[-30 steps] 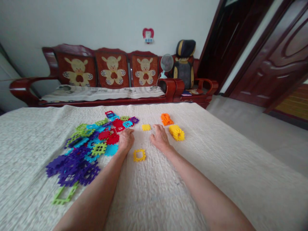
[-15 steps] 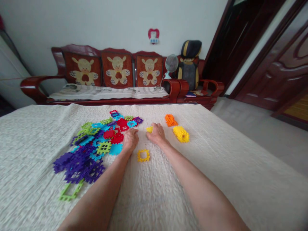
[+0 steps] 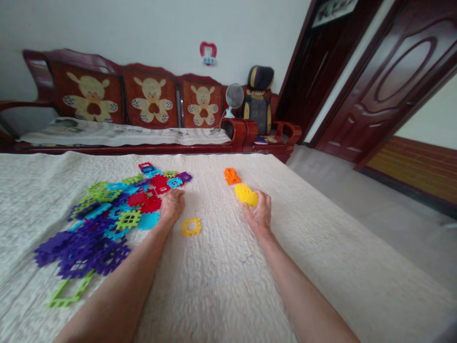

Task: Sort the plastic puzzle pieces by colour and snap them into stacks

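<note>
My right hand (image 3: pixel 260 213) is at the right of the pile of yellow plastic building pieces (image 3: pixel 243 191). Its fingers and thumb close around a yellow building piece (image 3: pixel 253 198) that touches the pile. At the right edge of the mixed heap, my left hand (image 3: pixel 173 206) rests beside the red building pieces (image 3: pixel 151 204). Its fingers are curled in, and what they hold, if anything, is hidden. A square yellow frame piece (image 3: pixel 192 220) lies flat on the cloth between my forearms. Behind the yellow pile sits a small orange stack (image 3: pixel 232 176).
Purple pieces (image 3: pixel 76 250), a blue piece (image 3: pixel 149 221) and green pieces (image 3: pixel 128 219) spread over the left of the table. A pale quilted cloth (image 3: pixel 221 281) covers it. Beyond its far edge stand a wooden sofa (image 3: pixel 237 133) and a small fan (image 3: pixel 234 97).
My right hand has moved right with the yellow piece, from the middle of the cloth to the yellow pile. The view has turned right. My left hand stays beside the red pieces.
</note>
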### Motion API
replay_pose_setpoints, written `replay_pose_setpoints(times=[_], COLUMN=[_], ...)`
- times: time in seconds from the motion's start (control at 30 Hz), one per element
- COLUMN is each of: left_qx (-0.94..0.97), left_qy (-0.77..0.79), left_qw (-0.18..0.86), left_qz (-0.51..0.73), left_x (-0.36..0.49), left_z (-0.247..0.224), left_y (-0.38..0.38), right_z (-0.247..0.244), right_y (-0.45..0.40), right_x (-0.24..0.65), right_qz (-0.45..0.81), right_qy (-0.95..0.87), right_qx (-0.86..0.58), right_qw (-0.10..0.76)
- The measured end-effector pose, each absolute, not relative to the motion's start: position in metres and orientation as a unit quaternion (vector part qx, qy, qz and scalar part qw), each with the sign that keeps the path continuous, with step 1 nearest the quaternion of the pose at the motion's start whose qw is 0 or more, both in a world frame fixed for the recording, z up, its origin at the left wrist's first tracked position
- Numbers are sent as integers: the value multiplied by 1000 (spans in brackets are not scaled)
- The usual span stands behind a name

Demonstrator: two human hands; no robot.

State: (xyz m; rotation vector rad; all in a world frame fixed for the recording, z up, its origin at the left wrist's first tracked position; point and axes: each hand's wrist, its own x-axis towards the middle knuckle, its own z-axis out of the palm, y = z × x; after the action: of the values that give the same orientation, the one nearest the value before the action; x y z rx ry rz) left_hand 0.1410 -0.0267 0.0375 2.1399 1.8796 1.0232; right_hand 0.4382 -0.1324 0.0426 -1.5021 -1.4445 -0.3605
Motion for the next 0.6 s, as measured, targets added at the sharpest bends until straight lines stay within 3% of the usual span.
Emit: replay_pose_setpoints(times=[0.6], left_qx=[702], left_qy=[629], left_qw=[73], left_qz=[327], left_x=[142], left_z=[42], left_y=[-28], right_z=[43], right_y=[-124], right_x=[441], right_qz=[-144], right_qy=[-583], right_qx=[-668], right_qw=[439])
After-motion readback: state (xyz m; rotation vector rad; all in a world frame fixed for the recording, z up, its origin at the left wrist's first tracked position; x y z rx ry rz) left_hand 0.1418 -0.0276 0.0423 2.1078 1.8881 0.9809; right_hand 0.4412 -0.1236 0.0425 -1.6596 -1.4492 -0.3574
